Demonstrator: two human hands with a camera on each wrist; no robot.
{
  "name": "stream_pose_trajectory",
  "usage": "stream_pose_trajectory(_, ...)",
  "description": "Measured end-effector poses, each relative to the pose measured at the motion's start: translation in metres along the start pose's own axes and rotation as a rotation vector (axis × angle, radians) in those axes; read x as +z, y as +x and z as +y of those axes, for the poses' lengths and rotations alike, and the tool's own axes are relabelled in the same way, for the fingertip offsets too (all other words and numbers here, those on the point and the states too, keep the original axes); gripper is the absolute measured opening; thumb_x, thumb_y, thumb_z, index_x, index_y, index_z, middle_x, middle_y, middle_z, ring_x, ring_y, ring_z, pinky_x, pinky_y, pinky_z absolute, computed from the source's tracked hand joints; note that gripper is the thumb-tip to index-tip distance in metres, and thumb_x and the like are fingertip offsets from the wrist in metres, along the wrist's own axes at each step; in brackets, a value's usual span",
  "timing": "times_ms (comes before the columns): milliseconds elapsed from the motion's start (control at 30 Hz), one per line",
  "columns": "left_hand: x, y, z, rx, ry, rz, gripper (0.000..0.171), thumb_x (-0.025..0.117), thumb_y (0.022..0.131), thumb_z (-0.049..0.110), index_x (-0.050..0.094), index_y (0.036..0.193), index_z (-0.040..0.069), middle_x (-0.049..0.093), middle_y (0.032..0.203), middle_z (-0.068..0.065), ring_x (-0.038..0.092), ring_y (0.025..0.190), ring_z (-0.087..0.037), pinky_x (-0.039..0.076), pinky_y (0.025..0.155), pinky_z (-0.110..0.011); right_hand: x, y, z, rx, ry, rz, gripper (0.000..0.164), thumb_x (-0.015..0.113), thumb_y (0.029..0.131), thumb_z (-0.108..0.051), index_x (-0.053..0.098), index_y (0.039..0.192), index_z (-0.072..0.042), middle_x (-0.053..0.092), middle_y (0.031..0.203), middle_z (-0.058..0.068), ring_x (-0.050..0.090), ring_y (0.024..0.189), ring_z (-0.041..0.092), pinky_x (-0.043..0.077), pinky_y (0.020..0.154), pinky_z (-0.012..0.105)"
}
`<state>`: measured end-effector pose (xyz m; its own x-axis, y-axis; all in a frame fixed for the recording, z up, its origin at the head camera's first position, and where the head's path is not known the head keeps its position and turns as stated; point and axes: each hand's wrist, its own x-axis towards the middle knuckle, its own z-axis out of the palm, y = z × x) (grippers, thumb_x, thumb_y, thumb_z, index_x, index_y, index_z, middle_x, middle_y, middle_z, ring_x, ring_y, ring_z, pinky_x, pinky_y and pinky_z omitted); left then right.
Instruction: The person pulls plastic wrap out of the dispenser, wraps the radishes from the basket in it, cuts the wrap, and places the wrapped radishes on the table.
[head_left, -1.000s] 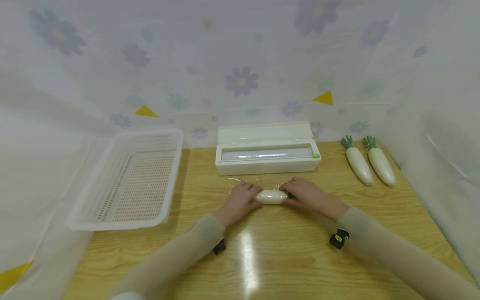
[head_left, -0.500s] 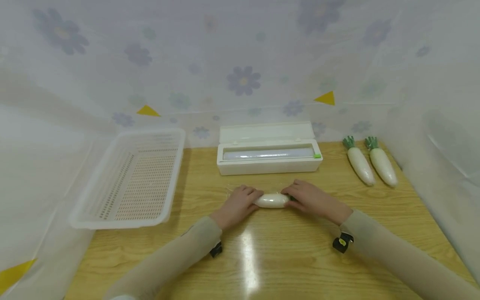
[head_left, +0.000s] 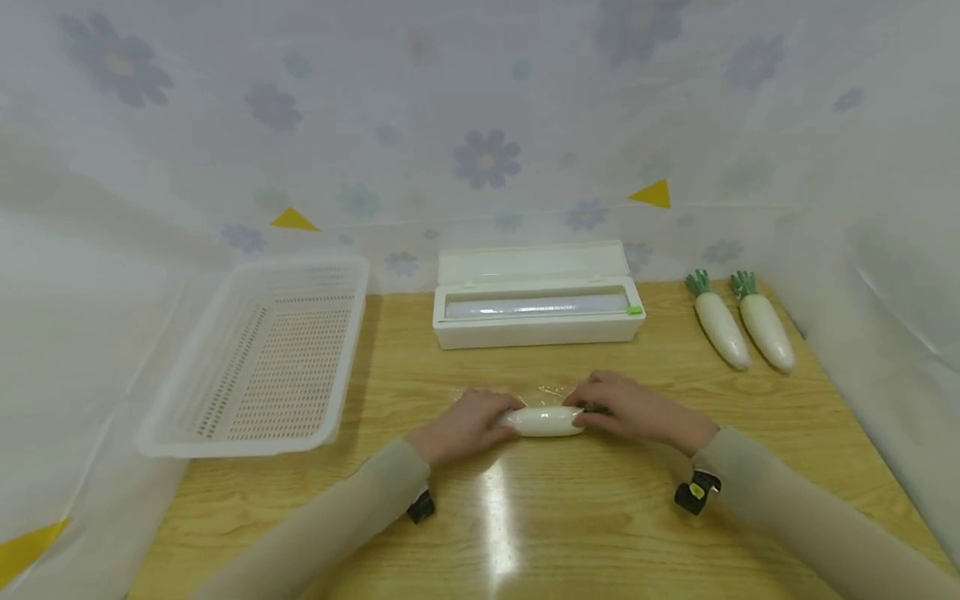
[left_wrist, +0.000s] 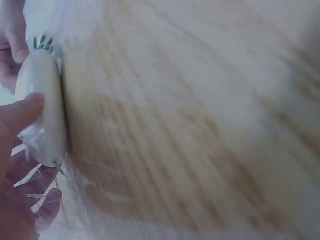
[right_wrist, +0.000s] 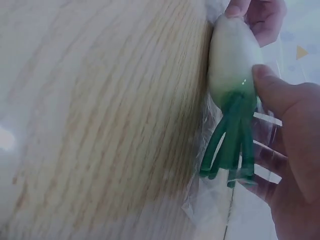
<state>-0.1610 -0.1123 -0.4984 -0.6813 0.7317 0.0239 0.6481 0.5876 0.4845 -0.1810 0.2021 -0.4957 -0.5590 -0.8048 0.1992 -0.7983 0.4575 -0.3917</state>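
A white radish (head_left: 546, 422) with green stems lies crosswise on the table, with clear plastic film (head_left: 553, 392) about it. My left hand (head_left: 468, 423) grips its tapered end, thumb on the near side. At the stem end, my right hand (head_left: 633, 411) holds it between thumb and fingers. The right wrist view shows the green stems (right_wrist: 231, 140) with crinkled film around them. In the left wrist view, film stretches over the fingers (left_wrist: 50, 205) of the left hand at the radish's tip.
Behind the hands stands a white box (head_left: 536, 333) with its lid up and a roll of film (head_left: 536, 307) inside. A white perforated basket (head_left: 341, 367) is at the left. Two more radishes (head_left: 722, 329) lie at the back right. A flowered curtain (head_left: 487, 100) surrounds the table (head_left: 585, 533).
Both hands have moved toward the person, bringing the radish nearer the table's front. Less loose film shows behind it. The box, the basket and the other radishes stay put.
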Motion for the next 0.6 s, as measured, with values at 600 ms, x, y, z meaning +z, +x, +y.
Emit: stream_pose_trajectory(600, 0.000, 0.000, -0.003, -0.058, -0.021, 0.084, 0.037, 0.075, 0.097, 0.026, 0.062, 0.126, 0.009, 0.069, 0.123, -0.007, 0.063, 0.116, -0.025, 0.049, 0.105, -0.043, 0.009, 0.009, -0.020, 0.030, -0.413, 0.037, 0.055, 0.083, 0.089, -0.038, 0.069, 0.126, -0.001, 0.068, 0.111, 0.008, 0.062, 0.108, 0.028, 0.051, 0.098, 0.047)
